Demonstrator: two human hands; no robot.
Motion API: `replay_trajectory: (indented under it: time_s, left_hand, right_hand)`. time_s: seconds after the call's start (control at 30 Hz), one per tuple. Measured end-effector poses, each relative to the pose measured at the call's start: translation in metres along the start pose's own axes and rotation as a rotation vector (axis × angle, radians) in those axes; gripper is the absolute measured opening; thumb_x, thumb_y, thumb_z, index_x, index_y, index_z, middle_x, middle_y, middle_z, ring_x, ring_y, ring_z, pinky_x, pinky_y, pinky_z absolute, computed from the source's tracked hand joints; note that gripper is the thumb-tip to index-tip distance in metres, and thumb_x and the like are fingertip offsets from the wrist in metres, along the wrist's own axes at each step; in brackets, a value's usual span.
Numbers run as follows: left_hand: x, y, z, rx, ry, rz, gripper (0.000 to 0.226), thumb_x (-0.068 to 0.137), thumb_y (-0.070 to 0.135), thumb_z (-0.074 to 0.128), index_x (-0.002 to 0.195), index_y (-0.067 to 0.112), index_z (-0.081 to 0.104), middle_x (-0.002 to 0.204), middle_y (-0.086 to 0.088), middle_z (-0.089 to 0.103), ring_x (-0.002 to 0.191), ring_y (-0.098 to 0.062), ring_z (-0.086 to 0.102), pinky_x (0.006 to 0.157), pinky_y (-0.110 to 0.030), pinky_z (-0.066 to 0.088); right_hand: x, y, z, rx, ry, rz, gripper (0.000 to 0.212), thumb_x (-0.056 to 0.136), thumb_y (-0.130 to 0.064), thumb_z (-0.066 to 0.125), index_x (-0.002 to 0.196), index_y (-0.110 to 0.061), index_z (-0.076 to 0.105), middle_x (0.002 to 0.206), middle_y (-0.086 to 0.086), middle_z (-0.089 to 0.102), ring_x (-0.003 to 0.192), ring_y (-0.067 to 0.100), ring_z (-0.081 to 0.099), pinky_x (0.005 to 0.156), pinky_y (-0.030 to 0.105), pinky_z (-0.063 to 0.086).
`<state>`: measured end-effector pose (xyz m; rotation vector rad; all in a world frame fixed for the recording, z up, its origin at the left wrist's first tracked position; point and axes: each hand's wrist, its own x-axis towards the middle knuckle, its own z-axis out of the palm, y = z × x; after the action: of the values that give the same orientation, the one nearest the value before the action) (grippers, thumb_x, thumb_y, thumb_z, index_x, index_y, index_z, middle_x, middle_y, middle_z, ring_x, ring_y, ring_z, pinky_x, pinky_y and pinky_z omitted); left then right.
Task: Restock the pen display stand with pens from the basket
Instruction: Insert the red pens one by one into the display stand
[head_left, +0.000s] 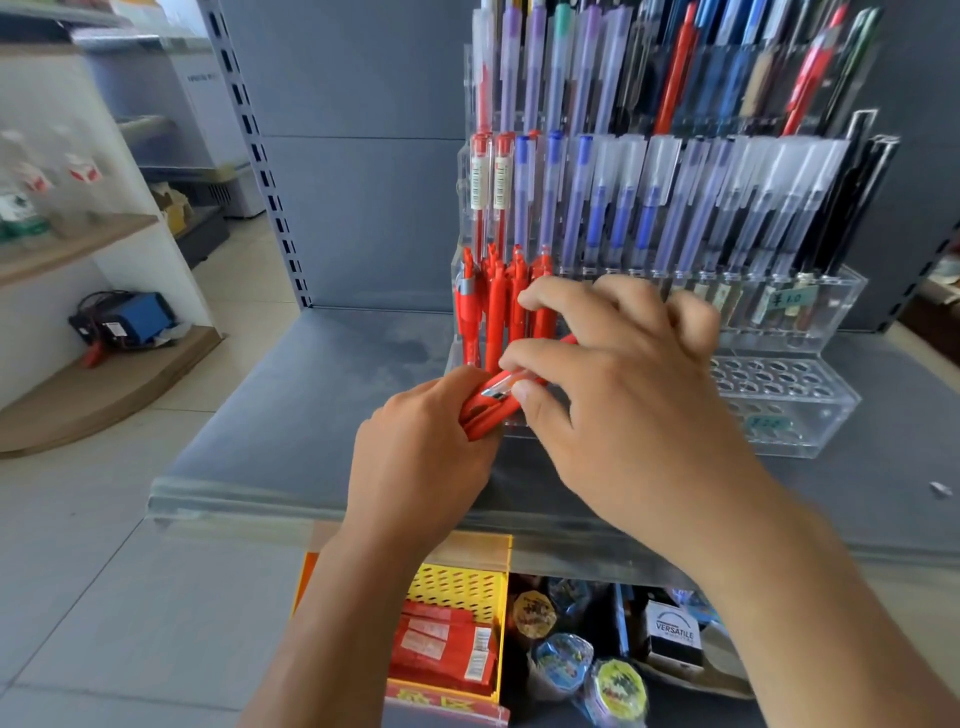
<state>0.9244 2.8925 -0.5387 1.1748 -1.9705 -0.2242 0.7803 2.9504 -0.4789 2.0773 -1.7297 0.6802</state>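
A clear acrylic pen display stand (789, 415) sits on the grey shelf, its tiers filled with purple, blue, black and red pens. Several red pens (498, 301) stand in its lower left slots. My left hand (415, 457) is closed around a small bunch of red pens (488, 410) just in front of the stand's left corner. My right hand (623, 374) pinches one red pen (511, 382) from that bunch between thumb and forefinger, its far end hidden under my fingers. A yellow perforated basket (457, 587) on the shelf below holds red packets.
The grey shelf (291, 415) has bare surface left of the stand, with a clear plastic lip along its front edge. Empty holes (769, 379) show in the stand's lower right tier. Small round packaged items (561, 654) and a box lie beneath. Wooden shelves stand at far left.
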Motion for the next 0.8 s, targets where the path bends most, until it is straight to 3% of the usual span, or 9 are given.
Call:
replay_trajectory:
  time_s: [0.17,0.27,0.37,0.43,0.5,0.57,0.6,0.7,0.8]
  left_hand:
    - [0.0,0.001,-0.001,0.004,-0.02,-0.027,0.017,0.085,0.039,0.07,0.097,0.027,0.067,0.07,0.02,0.055,0.055,-0.006,0.052,0.051,-0.02,0.035]
    - [0.0,0.0,-0.001,0.014,0.005,-0.074,0.011,0.083,0.032,0.072,0.083,0.029,0.061,0.059,0.017,0.052,0.053,-0.01,0.052,0.049,-0.025,0.035]
    - [0.0,-0.002,0.001,-0.003,0.032,-0.084,0.014,0.082,0.029,0.072,0.079,0.027,0.059,0.063,0.013,0.059,0.055,-0.014,0.055,0.051,-0.03,0.044]
    - [0.0,-0.003,0.001,-0.009,0.037,-0.09,0.01,0.083,0.028,0.072,0.083,0.025,0.063,0.068,0.01,0.063,0.058,-0.015,0.058,0.054,-0.035,0.05]
    - [0.0,-0.004,0.002,-0.02,0.05,-0.091,0.01,0.083,0.029,0.073,0.084,0.025,0.064,0.068,0.011,0.064,0.059,-0.014,0.058,0.055,-0.037,0.051]
    - [0.0,-0.004,0.002,-0.033,0.053,-0.09,0.011,0.084,0.03,0.073,0.086,0.023,0.065,0.07,0.011,0.064,0.059,-0.013,0.059,0.056,-0.037,0.052]
    - [0.0,-0.004,0.003,-0.044,0.051,-0.093,0.011,0.084,0.03,0.073,0.087,0.023,0.065,0.07,0.012,0.065,0.06,-0.012,0.059,0.056,-0.037,0.053]
    - [0.0,-0.006,0.004,-0.075,0.063,-0.119,0.01,0.084,0.03,0.073,0.087,0.024,0.064,0.07,0.012,0.064,0.06,-0.012,0.059,0.057,-0.039,0.053]
    - [-0.001,-0.009,0.005,-0.114,0.076,-0.129,0.011,0.085,0.031,0.073,0.09,0.026,0.064,0.072,0.011,0.065,0.061,-0.015,0.061,0.057,-0.041,0.055]
  right_hand:
    - [0.002,0.004,-0.008,-0.055,0.064,-0.017,0.011,0.088,-0.018,0.071,0.087,-0.028,0.07,0.122,-0.011,0.063,0.121,0.019,0.052,0.097,0.041,0.018]
    - [0.005,0.013,-0.021,-0.061,0.114,0.017,0.016,0.088,-0.01,0.066,0.093,-0.026,0.066,0.112,-0.012,0.064,0.118,0.017,0.055,0.105,0.035,0.012]
    - [0.009,0.028,-0.033,0.01,0.195,0.076,0.018,0.092,-0.008,0.061,0.101,-0.024,0.061,0.101,-0.018,0.062,0.107,0.008,0.056,0.104,0.028,0.01]
    - [0.01,0.038,-0.034,0.146,0.248,0.089,0.017,0.097,-0.006,0.057,0.105,-0.022,0.059,0.088,-0.026,0.053,0.091,-0.013,0.045,0.106,0.033,0.019]
    - [0.011,0.044,-0.033,0.323,0.287,0.101,0.021,0.101,-0.006,0.05,0.111,-0.024,0.055,0.092,-0.032,0.051,0.093,-0.024,0.044,0.099,0.021,0.036]
    - [0.014,0.045,-0.031,0.479,0.288,0.15,0.034,0.102,-0.005,0.045,0.123,-0.031,0.05,0.101,-0.027,0.059,0.098,-0.013,0.056,0.083,0.005,0.041]
    - [0.016,0.045,-0.029,0.539,0.282,0.178,0.042,0.102,-0.004,0.043,0.132,-0.033,0.046,0.105,-0.022,0.061,0.097,-0.005,0.061,0.081,0.006,0.044]
    - [0.02,0.046,-0.021,0.626,0.256,0.233,0.065,0.101,-0.002,0.044,0.152,-0.037,0.025,0.109,-0.014,0.059,0.088,0.006,0.066,0.077,0.019,0.053]
    - [0.023,0.046,-0.012,0.716,0.264,0.259,0.079,0.098,0.002,0.047,0.157,-0.038,0.011,0.112,-0.013,0.056,0.078,0.019,0.068,0.069,0.037,0.057]
